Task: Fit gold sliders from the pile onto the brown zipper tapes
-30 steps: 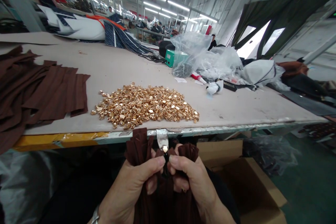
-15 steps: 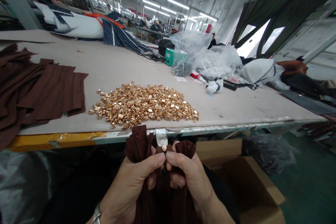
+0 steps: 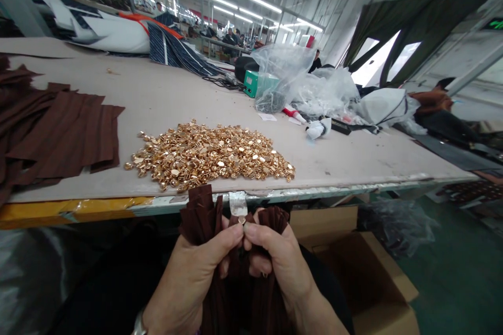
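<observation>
My left hand (image 3: 196,267) is closed round a bundle of brown zipper tapes (image 3: 199,215), with its thumb pressed in toward the middle. Closed the same way, my right hand (image 3: 285,259) grips a second brown bundle (image 3: 275,218). Both thumb tips meet just under a small gold zipper slider (image 3: 241,219), which sits at the lower end of a metal plate (image 3: 238,204) fixed to the table edge. Tape lies between the fingers below it; its exact path is hidden. A heap of gold sliders (image 3: 220,157) lies just beyond my hands.
More brown tapes (image 3: 58,138) are piled at the table's left. A green box (image 3: 251,84), clear plastic bags (image 3: 310,86) and a red-and-white tube (image 3: 293,113) stand farther back. An open cardboard box (image 3: 377,272) is below right. Several people are in the background.
The view has shifted slightly, so the scene sits a little farther left. Both hands stay pinched at the metal plate; the gold slider appears slightly lower against the thumbs.
</observation>
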{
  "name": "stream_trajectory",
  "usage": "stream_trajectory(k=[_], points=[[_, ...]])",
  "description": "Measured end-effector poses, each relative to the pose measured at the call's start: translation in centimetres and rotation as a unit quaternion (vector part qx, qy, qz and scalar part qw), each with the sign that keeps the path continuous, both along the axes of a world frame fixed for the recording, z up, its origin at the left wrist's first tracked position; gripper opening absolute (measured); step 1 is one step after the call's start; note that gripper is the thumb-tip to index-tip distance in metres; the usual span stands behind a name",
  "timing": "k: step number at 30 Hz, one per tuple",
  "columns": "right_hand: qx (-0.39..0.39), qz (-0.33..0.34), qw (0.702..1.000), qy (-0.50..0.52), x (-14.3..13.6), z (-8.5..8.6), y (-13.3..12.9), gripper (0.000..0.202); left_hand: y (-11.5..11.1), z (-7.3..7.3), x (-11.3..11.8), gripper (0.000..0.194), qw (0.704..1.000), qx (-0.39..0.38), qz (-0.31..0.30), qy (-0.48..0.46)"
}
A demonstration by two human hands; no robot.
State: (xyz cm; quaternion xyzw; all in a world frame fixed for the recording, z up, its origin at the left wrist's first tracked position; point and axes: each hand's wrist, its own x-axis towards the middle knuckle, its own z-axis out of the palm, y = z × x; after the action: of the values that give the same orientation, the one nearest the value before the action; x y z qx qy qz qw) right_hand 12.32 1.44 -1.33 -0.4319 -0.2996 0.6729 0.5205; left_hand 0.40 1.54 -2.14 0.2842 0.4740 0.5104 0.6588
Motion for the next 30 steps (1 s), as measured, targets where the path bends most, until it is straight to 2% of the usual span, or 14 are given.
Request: stream_trajectory(k=[8, 12, 17, 19, 20, 21, 24, 26, 27, 28, 30], points=[[0.027, 0.040, 0.998, -0.041, 1.0, -0.4, 0.4, 0.026, -0.3, -0.1, -0.3, 0.028, 0.999, 0.009, -0.011, 0.039], [0.070, 0.013, 0.989, -0.132, 1.7, 0.0, 0.9, 0.030, -0.4, -0.1, -0.3, 0.028, 0.999, -0.021, -0.009, 0.024], [0.122, 0.036, 0.958, -0.256, 1.5, 1.0, 1.7, 0.029, -0.2, 0.2, -0.2, 0.029, 0.999, -0.038, -0.022, -0.021], [0.153, 0.022, 0.937, -0.312, 1.2, 1.3, 1.8, 0.028, -0.2, 0.3, -0.1, 0.030, 0.997, -0.045, -0.027, -0.054], [0.176, 0.005, 0.918, -0.356, 1.0, 1.5, 1.9, 0.027, -0.2, 0.4, -0.1, 0.030, 0.996, -0.052, -0.028, -0.073], [0.203, -0.015, 0.889, -0.411, 0.8, 1.7, 2.0, 0.026, -0.2, 0.5, 0.0, 0.030, 0.994, -0.060, -0.024, -0.085], [0.273, -0.083, 0.771, -0.569, 0.3, 2.7, 3.0, 0.024, -0.1, 0.8, 0.2, 0.030, 0.994, -0.073, -0.008, -0.085], [0.290, -0.122, 0.719, -0.619, 0.1, 3.5, 4.0, 0.023, 0.1, 0.9, 0.3, 0.030, 0.993, -0.082, -0.013, -0.083], [0.290, -0.135, 0.712, -0.626, 0.1, 3.9, 4.5, 0.023, 0.3, 0.9, 0.3, 0.030, 0.993, -0.087, -0.016, -0.084], [0.288, -0.135, 0.719, -0.619, 0.0, 4.2, 4.9, 0.023, 0.4, 0.8, 0.3, 0.029, 0.992, -0.091, -0.017, -0.082], [0.286, -0.095, 0.769, -0.563, -0.1, 4.6, 5.1, 0.017, 0.5, 0.6, 0.3, 0.028, 0.993, -0.091, -0.013, -0.073]])
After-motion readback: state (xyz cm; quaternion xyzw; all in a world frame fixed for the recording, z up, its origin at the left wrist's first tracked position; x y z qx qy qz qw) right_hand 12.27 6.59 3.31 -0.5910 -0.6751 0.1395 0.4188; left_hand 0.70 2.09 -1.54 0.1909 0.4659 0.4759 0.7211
